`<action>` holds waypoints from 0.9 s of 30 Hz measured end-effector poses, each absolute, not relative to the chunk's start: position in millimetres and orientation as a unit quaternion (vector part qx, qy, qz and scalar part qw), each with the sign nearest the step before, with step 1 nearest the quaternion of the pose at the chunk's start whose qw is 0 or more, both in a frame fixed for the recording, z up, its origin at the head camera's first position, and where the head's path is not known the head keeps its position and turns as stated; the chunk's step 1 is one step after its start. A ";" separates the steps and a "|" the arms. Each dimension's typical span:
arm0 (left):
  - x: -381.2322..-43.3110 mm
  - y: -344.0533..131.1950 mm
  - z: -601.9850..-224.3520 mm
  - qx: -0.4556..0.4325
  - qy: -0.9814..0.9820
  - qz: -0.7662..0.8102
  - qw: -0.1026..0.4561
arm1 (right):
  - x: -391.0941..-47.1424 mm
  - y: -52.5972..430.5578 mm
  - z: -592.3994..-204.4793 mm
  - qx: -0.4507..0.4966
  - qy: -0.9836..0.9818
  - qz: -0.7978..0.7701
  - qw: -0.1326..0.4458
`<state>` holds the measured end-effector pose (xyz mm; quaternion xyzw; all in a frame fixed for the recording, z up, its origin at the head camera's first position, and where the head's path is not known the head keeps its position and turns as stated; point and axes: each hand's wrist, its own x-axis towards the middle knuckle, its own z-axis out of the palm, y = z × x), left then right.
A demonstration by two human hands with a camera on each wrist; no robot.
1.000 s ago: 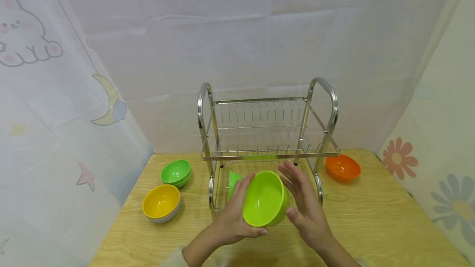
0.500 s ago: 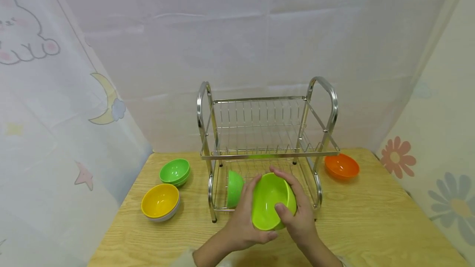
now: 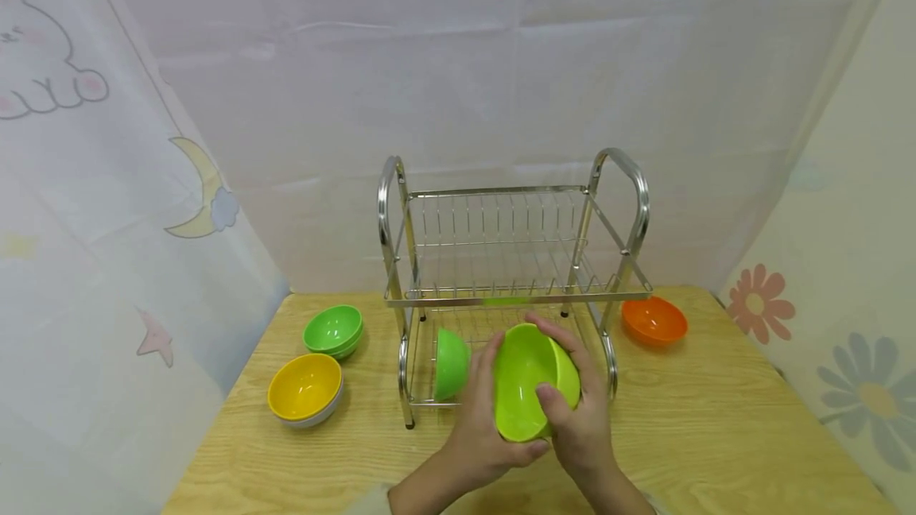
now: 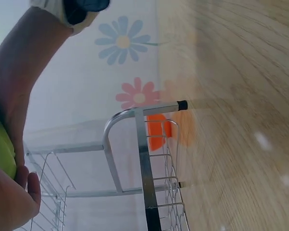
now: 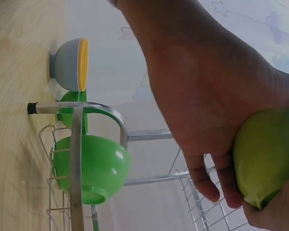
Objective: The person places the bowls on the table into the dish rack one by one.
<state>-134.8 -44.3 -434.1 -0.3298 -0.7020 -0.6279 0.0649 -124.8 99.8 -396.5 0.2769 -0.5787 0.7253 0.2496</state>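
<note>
Both hands hold a lime-green bowl (image 3: 517, 392) in front of the dish rack, its opening tipped toward the head camera. My left hand (image 3: 478, 429) grips the bowl's left side, its thumb below the rim. My right hand (image 3: 588, 424) grips the other side, with the thumb over the near rim and the fingers round the outer wall. Behind the left hand, a green bowl (image 3: 451, 364) stands on its side in the lower tier of the metal dish rack (image 3: 397, 276), opening facing left. In the right wrist view the lime-green bowl (image 5: 267, 149) shows only in part.
On the left of the wooden table (image 3: 286, 471) are stacked green bowls (image 3: 333, 329) and a yellow bowl (image 3: 306, 386) nested in a whitish one (image 3: 315, 418). An orange bowl (image 3: 654, 320) sits right of the rack. Printed cloth (image 3: 458, 86) hangs behind.
My right hand, apart from the lime-green bowl one second ago, has come in and gripped its right side. Bowl and left hand have shifted slightly right, uncovering more of the racked green bowl.
</note>
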 end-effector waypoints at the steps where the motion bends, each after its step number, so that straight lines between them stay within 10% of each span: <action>1: -135.0 -43.1 -435.3 -0.335 -0.708 -0.617 0.079 | -124.6 98.4 -396.2 0.278 -0.574 0.724 0.261; 11: -135.2 -37.0 -440.4 -0.356 -0.708 -0.596 0.125 | -124.4 92.1 -396.0 0.267 -0.565 0.721 0.299; 21: -131.2 -56.6 -426.7 -0.356 -0.797 -0.489 0.018 | -126.4 109.8 -395.2 0.250 -0.681 0.639 0.257; 27: -121.2 -79.6 -378.9 -0.436 -0.818 -0.290 0.237 | -133.1 121.1 -393.8 0.228 -0.730 0.590 0.259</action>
